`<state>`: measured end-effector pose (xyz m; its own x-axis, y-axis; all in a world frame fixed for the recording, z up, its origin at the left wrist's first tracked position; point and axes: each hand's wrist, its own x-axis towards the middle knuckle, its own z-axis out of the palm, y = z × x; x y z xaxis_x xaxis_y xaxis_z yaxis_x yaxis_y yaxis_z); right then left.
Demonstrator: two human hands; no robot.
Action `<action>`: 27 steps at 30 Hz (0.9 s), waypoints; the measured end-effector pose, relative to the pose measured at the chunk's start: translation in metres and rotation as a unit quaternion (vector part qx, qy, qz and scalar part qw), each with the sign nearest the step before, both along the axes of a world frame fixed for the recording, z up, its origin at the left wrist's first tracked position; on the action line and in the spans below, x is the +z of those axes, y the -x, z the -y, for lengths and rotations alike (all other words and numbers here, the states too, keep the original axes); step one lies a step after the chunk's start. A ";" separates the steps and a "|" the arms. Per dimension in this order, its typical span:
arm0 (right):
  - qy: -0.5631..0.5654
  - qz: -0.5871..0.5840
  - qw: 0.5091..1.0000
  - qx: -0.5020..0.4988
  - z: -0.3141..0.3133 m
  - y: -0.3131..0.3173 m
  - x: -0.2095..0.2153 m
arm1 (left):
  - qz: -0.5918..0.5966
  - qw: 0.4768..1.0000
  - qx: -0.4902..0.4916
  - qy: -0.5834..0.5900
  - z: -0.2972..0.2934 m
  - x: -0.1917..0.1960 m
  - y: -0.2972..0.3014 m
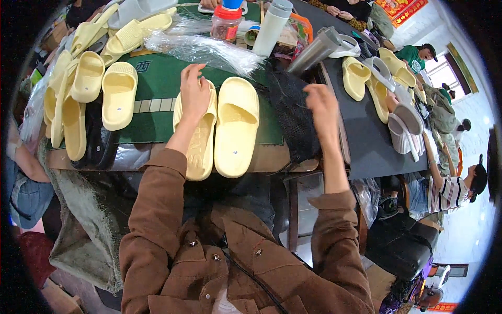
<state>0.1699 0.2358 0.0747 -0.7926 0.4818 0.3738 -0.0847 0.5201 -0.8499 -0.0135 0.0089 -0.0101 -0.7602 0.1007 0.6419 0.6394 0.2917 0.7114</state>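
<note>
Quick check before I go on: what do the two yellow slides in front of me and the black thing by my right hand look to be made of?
The yellow slides look like moulded foam or soft rubber: one seamless piece, matte, with ridged footbeds. The left hand rests on the left one. The black thing by the right hand looks like fine mesh netting, limp and faintly see-through; the exact fibre cannot be told.

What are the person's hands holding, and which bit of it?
The left hand rests on the toe end of a pale yellow foam slipper. The right hand pinches the edge of a black mesh bag.
</note>
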 end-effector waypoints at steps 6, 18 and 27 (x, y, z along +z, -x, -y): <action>-0.193 -0.041 0.933 -0.301 -0.137 -0.041 0.008 | 0.039 0.999 -0.022 -0.015 0.002 0.001 0.006; -0.209 0.245 0.875 -0.361 -0.229 0.001 0.007 | 0.036 0.999 -0.039 0.011 0.004 0.001 0.002; -0.160 0.270 0.877 -0.363 -0.282 0.021 -0.007 | 0.070 0.996 -0.061 0.003 0.002 0.006 -0.003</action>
